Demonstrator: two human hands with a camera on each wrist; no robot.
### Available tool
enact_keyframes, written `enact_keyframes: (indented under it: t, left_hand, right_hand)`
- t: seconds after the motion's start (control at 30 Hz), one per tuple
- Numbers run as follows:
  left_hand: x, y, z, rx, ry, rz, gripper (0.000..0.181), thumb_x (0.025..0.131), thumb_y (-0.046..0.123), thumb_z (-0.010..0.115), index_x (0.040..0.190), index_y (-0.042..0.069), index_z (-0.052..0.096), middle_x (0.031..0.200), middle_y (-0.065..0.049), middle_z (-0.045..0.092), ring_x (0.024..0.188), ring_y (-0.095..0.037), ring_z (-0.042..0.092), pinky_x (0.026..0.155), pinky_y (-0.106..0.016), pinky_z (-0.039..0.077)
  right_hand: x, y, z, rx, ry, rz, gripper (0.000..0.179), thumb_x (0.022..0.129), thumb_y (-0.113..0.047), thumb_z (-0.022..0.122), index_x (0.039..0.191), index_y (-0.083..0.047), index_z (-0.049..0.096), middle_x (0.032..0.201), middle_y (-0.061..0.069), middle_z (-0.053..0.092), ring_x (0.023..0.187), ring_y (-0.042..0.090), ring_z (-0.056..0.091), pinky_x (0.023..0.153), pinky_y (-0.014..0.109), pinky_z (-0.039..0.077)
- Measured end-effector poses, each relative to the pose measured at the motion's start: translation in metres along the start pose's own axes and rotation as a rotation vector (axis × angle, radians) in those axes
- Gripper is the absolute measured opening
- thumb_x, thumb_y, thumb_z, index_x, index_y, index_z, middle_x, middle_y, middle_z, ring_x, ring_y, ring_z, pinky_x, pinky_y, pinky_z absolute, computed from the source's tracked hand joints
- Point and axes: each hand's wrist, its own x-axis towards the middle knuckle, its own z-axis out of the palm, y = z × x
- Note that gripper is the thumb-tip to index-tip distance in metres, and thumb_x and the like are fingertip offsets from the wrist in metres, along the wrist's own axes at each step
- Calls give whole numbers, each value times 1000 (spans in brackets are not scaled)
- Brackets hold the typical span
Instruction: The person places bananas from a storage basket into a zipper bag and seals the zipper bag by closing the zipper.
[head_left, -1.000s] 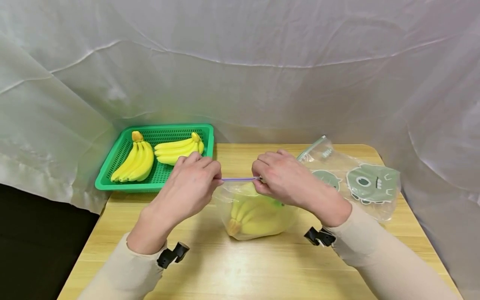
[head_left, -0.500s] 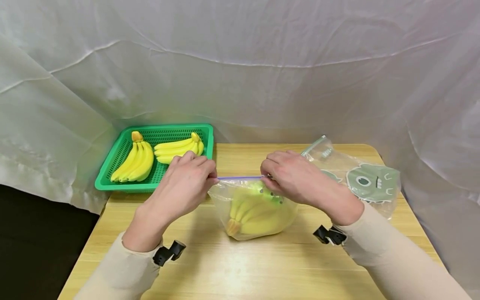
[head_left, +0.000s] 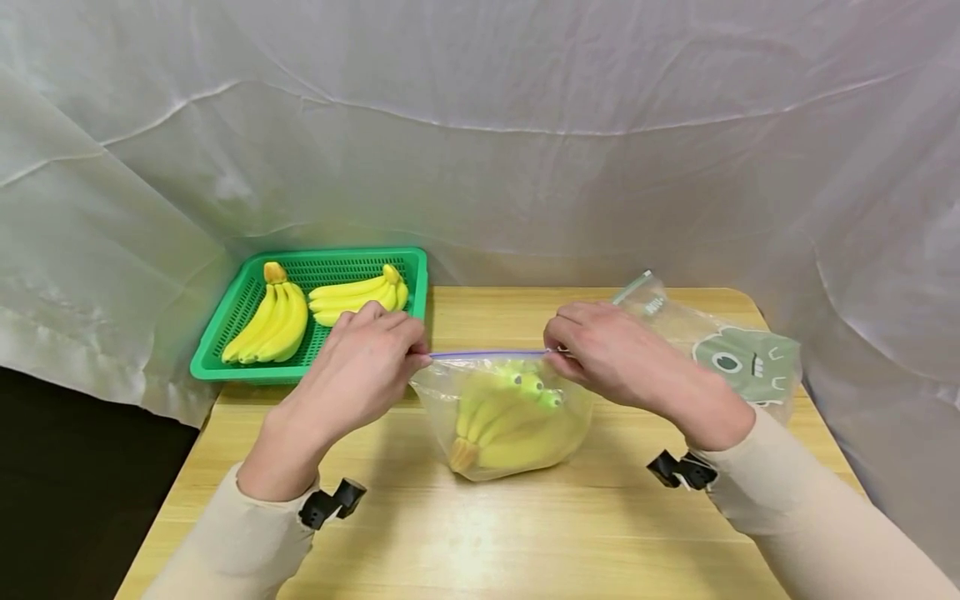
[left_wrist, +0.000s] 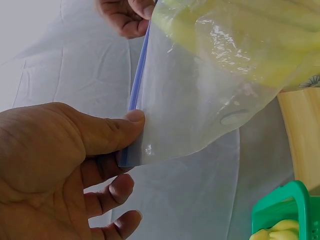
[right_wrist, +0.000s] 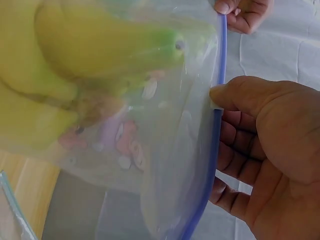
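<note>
A clear zip bag (head_left: 435, 396) with a bunch of bananas (head_left: 525, 442) inside stands in the middle of the wooden table. Its purple zip strip (head_left: 487, 354) is stretched straight along the top between both hands. My left hand (head_left: 352, 367) pinches the strip's left end; in the left wrist view the thumb presses the corner while the other fingers curl loosely behind. Farther right along the strip, my right hand (head_left: 622, 358) pinches it between thumb and fingers. A small pale slider (right_wrist: 216, 104) shows under that thumb in the right wrist view, with more strip running on past it.
A green basket (head_left: 213, 333) at the back left holds two banana bunches (head_left: 273, 321). Another clear zip bag (head_left: 742, 362) with a green monster print lies flat at the right, partly behind the right forearm. Pale cloth (head_left: 480, 167) hangs behind the table (head_left: 480, 533).
My right hand has slid right along the zip strip, while my left has shifted slightly left. More strip shows between them, and the banana tips have come into sight.
</note>
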Motion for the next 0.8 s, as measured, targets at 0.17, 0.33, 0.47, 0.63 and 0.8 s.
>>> enact_keyframes:
  t: [0.17, 0.33, 0.47, 0.63, 0.8]
  left_hand:
    - [0, -3, 0, 1, -6, -9, 15, 95, 21, 80, 89, 20, 67, 85, 7, 66, 87, -22, 50, 75, -36, 39]
    - [0, -4, 0, 0, -10, -19, 16, 95, 22, 80, 88, 20, 66, 85, 7, 65, 88, -22, 51, 76, -38, 40]
    - [-1, -5, 0, -1, -4, -18, 18, 95, 20, 80, 86, 20, 65, 83, 7, 64, 87, -22, 51, 75, -37, 40]
    - [-2, -7, 0, 0, 4, -13, 19, 94, 19, 81, 85, 20, 65, 82, 7, 64, 86, -22, 50, 74, -36, 39]
    - [-4, -11, 0, 11, 2, -18, 19, 94, 20, 81, 84, 21, 65, 81, 7, 64, 85, -23, 50, 74, -37, 40]
  right_hand:
    - [-6, 5, -2, 7, -1, 0, 10, 94, -12, 71, 88, -11, 63, 82, -1, 58, 75, 16, 56, 71, 37, 52]
    - [-13, 10, -3, 5, 19, -19, 9, 93, -10, 72, 89, -10, 64, 82, -1, 59, 74, 15, 55, 71, 37, 52]
    - [-18, 12, -5, -7, 29, -23, 9, 92, -9, 73, 89, -11, 64, 82, -1, 59, 74, 14, 55, 70, 37, 51]
    - [-22, 13, -6, -12, 25, -3, 10, 92, -10, 74, 89, -12, 65, 83, -2, 59, 74, 15, 56, 71, 37, 51]
    - [-29, 17, -7, -16, 31, 11, 11, 91, -10, 75, 90, -12, 65, 84, -2, 60, 76, 15, 56, 70, 37, 52]
